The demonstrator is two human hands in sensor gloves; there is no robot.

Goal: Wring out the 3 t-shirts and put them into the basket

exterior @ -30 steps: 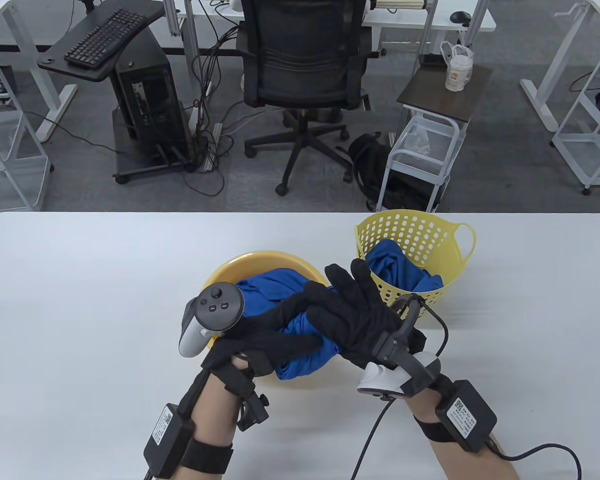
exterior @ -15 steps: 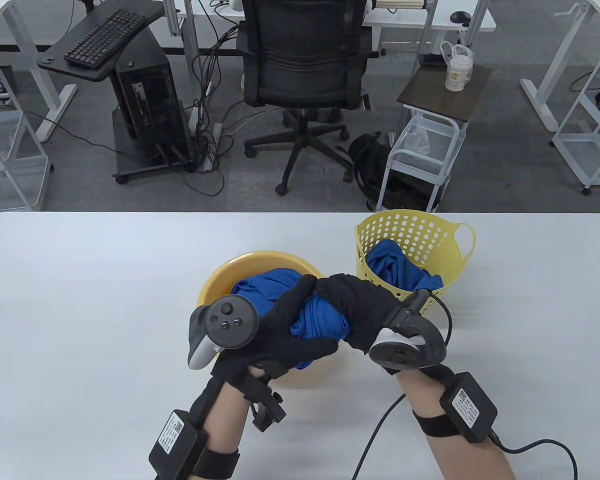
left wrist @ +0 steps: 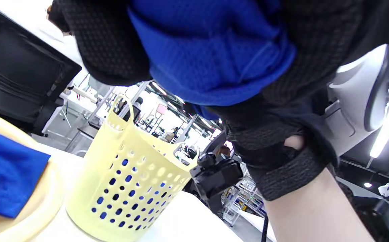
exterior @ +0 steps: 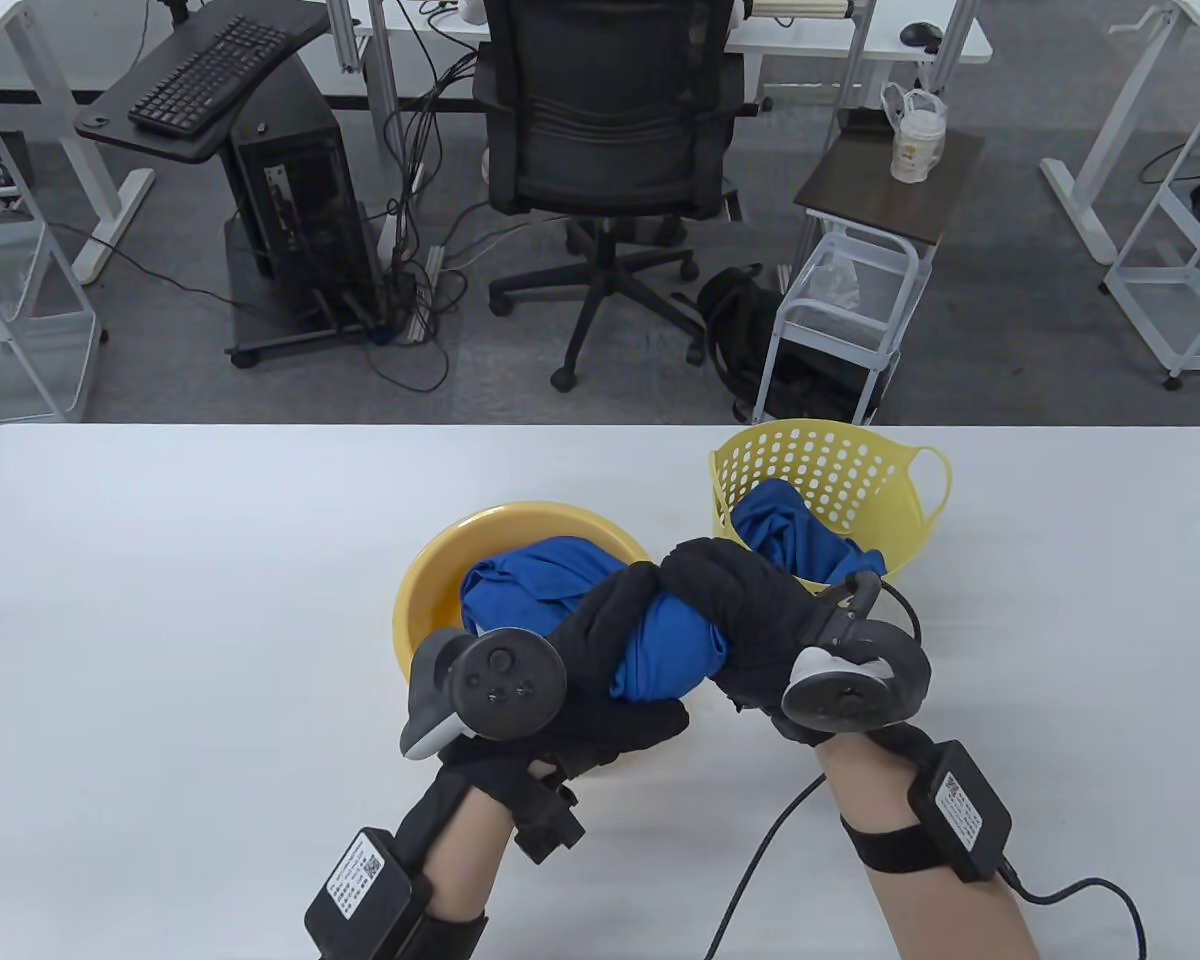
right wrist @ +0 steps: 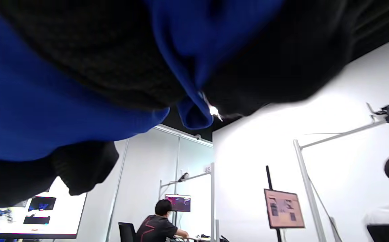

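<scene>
Both gloved hands grip one bunched blue t-shirt over the near edge of the yellow basin. My left hand wraps its left end; my right hand wraps its right end, fingers curled over the top. The same shirt fills the left wrist view, and blue cloth fills the right wrist view. More blue cloth lies in the basin. Another blue t-shirt sits inside the perforated yellow basket at the right.
The white table spreads wide to the left and right of the basin. Beyond its far edge stand an office chair, a small white cart and desks. A cable trails from my right wrist across the table.
My right hand went from lying flat on the shirt to curled around it. Both hands rolled, trackers swinging toward me, and the shirt is squeezed into a tighter bundle.
</scene>
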